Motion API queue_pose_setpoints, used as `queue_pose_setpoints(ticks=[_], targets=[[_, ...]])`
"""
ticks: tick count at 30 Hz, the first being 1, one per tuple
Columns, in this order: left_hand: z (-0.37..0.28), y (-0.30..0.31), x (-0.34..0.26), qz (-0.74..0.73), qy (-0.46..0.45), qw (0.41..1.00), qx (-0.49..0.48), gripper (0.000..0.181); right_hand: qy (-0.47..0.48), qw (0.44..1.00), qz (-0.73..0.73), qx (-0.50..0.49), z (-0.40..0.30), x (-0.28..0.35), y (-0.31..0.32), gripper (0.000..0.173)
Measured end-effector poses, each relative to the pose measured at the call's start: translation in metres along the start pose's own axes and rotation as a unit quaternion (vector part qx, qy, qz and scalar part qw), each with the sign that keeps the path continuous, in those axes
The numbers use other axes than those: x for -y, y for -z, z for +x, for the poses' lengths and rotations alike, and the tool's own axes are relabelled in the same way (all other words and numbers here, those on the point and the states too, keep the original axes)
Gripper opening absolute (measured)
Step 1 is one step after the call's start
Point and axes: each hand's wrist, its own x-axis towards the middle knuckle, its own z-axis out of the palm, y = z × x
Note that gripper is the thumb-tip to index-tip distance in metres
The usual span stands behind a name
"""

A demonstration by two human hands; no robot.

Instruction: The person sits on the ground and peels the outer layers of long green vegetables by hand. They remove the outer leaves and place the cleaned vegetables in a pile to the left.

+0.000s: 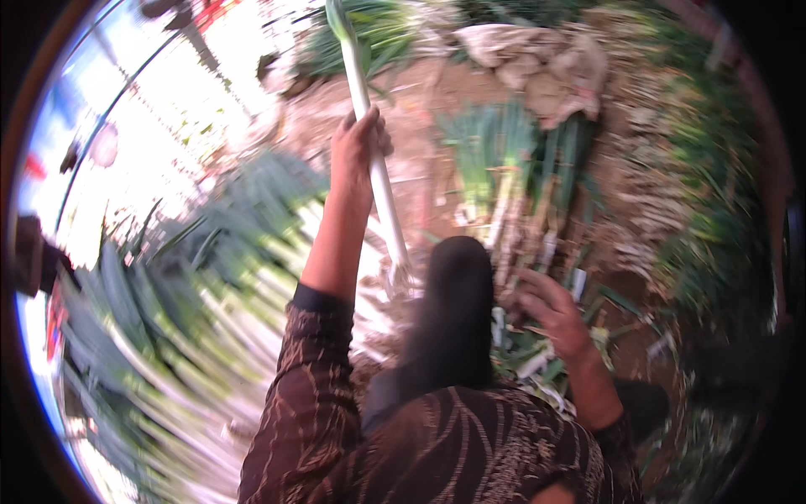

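My left hand point(357, 146) is closed around the white shaft of a long leek point(385, 195). The stalk stands tilted, its green top at the upper frame edge and its roots pointing down near my knee. To the right of that knee, my right hand point(554, 310) has its fingers loosely curled and apart, with nothing plainly held. Just beyond its fingertips are the root ends of untrimmed leeks point(504, 214) with brownish outer leaves. On my left lies a broad pile of leeks point(208, 327) with clean white shafts, blurred in this view.
Peeled leaf scraps point(541, 365) litter the ground beneath my right hand. Beyond the untrimmed leeks sits a crumpled pale sack point(535, 60). A long bank of leeks point(699, 170) runs down the right side. Another green bundle point(378, 31) lies at the top, beside bare brown soil point(403, 107).
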Motion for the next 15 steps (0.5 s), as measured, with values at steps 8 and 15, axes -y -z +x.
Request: queue_pose_setpoints(ticks=[8, 15], targets=[[-0.053, 0.298, 0.024, 0.263, -0.064, 0.895, -0.354, 0.027, -0.191, 0.961, -0.016, -0.201, -0.030, -0.154, 0.078, 0.033], [-0.150, 0.385, 0.157, 0.450, 0.097, 0.757, -0.464, 0.062, -0.348, 0.903, -0.043, -0.248, -0.043, -0.244, 0.147, 0.019]])
